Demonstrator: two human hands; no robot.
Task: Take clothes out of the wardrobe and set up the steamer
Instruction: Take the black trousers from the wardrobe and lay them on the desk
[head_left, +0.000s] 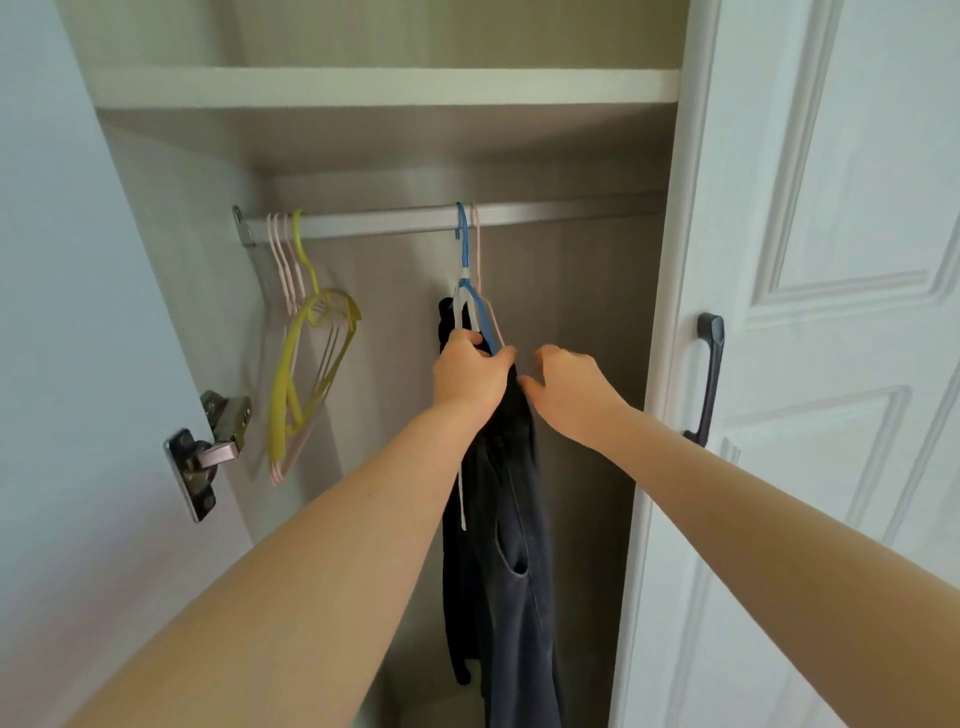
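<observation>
Head view, close, facing forward into wardrobe (363, 93), angled slightly down.

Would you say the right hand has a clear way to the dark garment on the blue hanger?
Probably yes: the right hand is open just beside the dark garment with nothing between them, and the left hand grips the blue hanger above, leaving that side free.

Matt dark cloth garment (511, 519); brushed metal rail (545, 212); glossy plastic hangers (311, 358).
</observation>
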